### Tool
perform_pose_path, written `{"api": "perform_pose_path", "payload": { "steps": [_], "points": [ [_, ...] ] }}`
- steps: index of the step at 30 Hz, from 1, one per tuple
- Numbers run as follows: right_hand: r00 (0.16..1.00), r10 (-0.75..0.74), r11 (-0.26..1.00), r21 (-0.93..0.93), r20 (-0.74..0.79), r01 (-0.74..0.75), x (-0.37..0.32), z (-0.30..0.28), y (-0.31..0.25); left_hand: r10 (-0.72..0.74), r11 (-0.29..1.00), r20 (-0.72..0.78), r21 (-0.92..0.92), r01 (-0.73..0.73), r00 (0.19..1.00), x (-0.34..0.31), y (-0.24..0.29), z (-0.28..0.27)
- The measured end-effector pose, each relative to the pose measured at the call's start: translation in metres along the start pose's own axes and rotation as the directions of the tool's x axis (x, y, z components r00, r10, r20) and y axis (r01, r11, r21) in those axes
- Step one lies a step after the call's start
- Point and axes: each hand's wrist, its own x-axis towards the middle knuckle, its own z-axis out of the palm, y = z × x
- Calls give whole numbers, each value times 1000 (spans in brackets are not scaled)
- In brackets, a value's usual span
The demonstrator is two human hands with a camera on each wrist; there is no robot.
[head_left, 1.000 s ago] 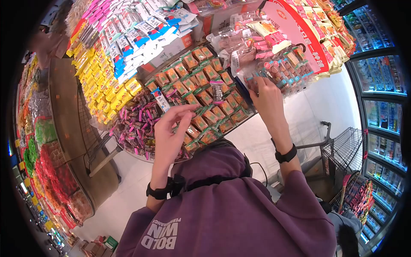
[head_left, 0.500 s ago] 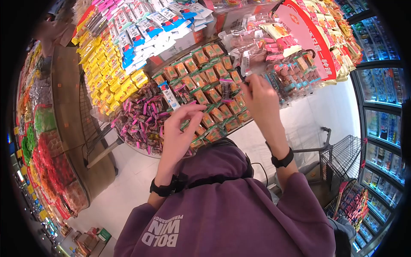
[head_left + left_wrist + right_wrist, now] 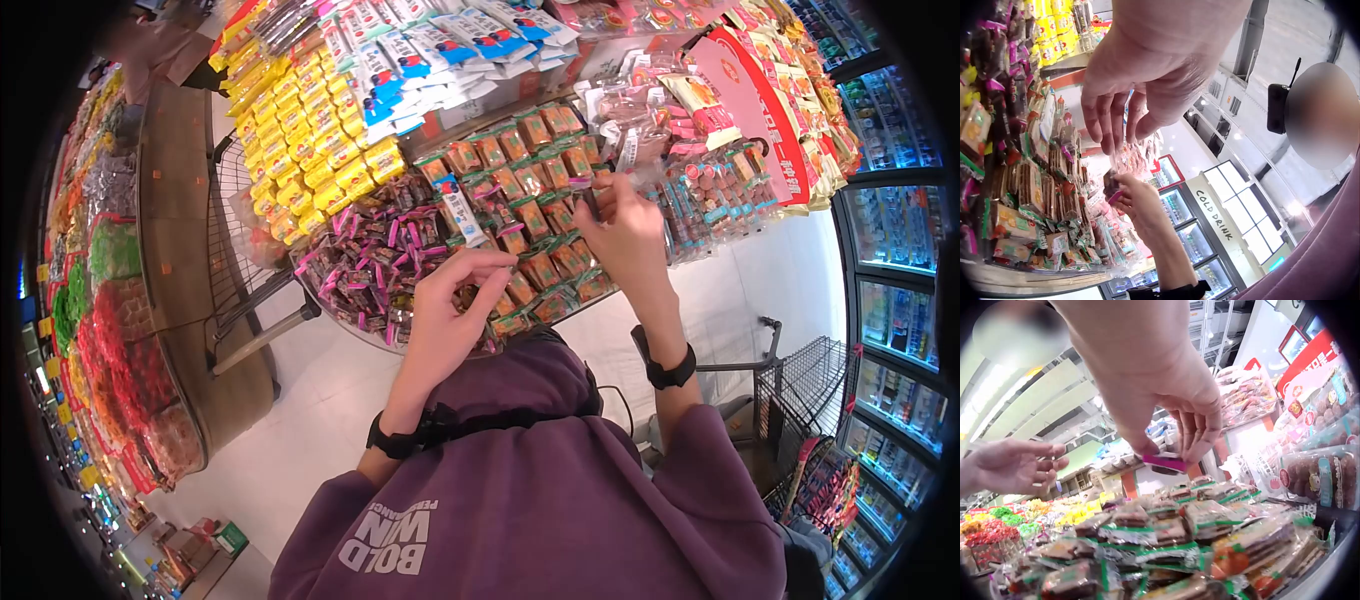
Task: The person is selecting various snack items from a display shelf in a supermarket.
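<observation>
My right hand (image 3: 630, 228) pinches a small dark wrapped sweet (image 3: 1167, 464) with a magenta wrapper end between thumb and fingertips. In the right wrist view the sweet hangs just above rows of clear packs of layered orange-brown snacks (image 3: 1235, 540) with green edges. Nothing shows in my left hand (image 3: 452, 305), whose fingers are relaxed over the near left part of those packs. Just beyond it a white and blue stick pack (image 3: 460, 212) lies on top of them. A pile of dark sweets with magenta ends (image 3: 375, 245) sits to the left.
Yellow packs (image 3: 320, 150) and white-blue packs (image 3: 440, 60) rise behind at the left. Bags of brown round snacks (image 3: 715, 195) lie beyond the right hand. A wire shopping cart (image 3: 805, 385) stands at right, before lit drink fridges (image 3: 895, 310).
My right hand has moved left from the bags of brown snacks and taken the dark sweet that lay on the orange-brown packs. The left hand stays over the packs; the view has shifted slightly.
</observation>
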Motion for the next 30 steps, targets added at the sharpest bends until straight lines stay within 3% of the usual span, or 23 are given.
{"api": "perform_pose_path", "payload": {
  "steps": [2,3,4,5,7,11,15,20,23,24,30],
  "points": [
    [988,82,953,281,131,-116,-1,-8,-31,15,1000,26,1,-16,1000,-3,-3,-13],
    [973,108,896,405,203,-184,-5,-9,-44,8,996,-23,-93,-10,1000,-5,-3,-16],
    [898,160,735,558,410,-385,-11,-5,-50,-3,982,-69,-188,-10,998,-6,-3,-16],
    [876,97,604,671,473,-429,-18,-1,-67,-16,960,-112,-281,-16,994,-7,-3,-20],
    [758,35,504,643,652,-576,-23,7,-85,27,950,-100,-308,-57,995,-8,2,-34],
    [734,45,443,645,678,-623,-29,19,-129,94,909,-155,-390,-149,983,-20,8,-63],
    [821,-3,500,712,571,-493,-37,40,-154,99,873,-251,-442,-205,963,-30,4,-90],
    [861,56,443,761,505,-475,-47,54,-174,52,835,-309,-507,-211,950,-39,-5,-111],
    [930,41,498,800,364,-335,-54,63,-179,20,819,-306,-541,-191,952,-46,-6,-121],
    [934,61,432,834,352,-343,-57,65,-183,13,815,-302,-549,-185,953,-48,-6,-124],
    [949,92,347,884,302,-315,-68,57,-209,253,827,-228,-454,-332,940,-61,10,-138]
  ]
}}
